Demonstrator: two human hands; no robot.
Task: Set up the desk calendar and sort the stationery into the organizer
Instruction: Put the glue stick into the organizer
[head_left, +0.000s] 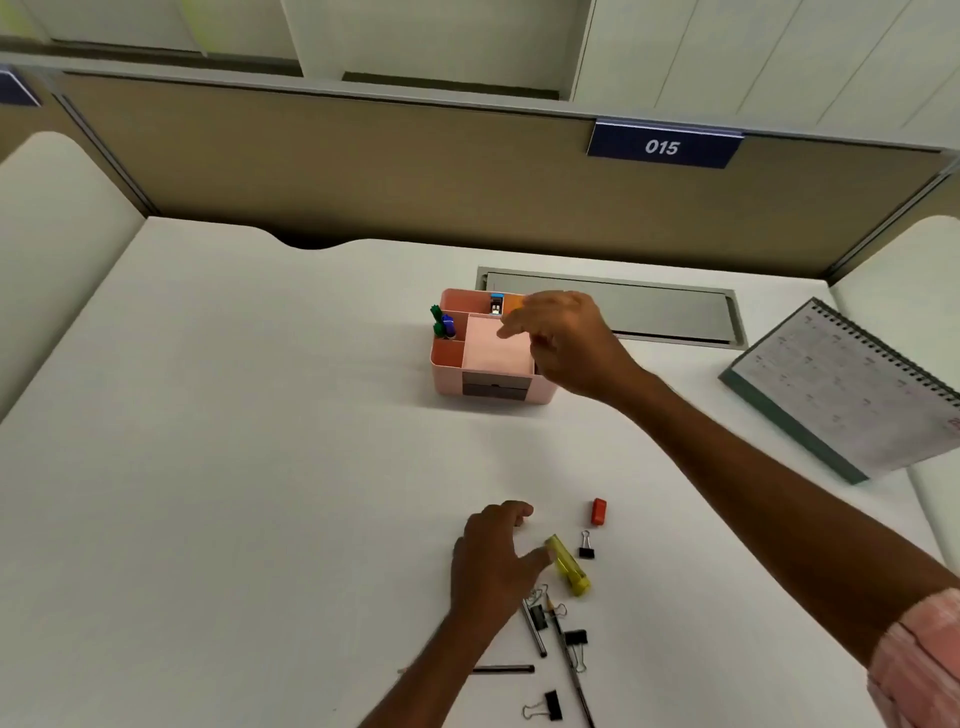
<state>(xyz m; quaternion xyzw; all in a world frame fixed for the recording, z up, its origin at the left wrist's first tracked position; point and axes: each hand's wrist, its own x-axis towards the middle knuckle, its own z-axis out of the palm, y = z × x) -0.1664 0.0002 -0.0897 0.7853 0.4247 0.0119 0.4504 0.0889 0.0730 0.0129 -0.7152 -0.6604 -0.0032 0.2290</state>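
The desk calendar (852, 384) lies tilted at the desk's right edge, light but floppy, best lifted by its spiral-bound edge. The pink organizer (493, 387) holds green and blue pens rear-left, a pink pad and a small blue item. The right hand (566, 343) hovers over it, fingers loosely spread, seemingly empty. The left hand (493, 556), open, reaches toward the slick yellow highlighter (567, 565); small binder clips (587, 546) lie beside it.

On the desk (260, 415): one pink organizer (447, 376), one desk calendar (852, 389), one red eraser (598, 512), one yellow highlighter (569, 566), four black binder clips (587, 546), about three pens or pencils (535, 631).
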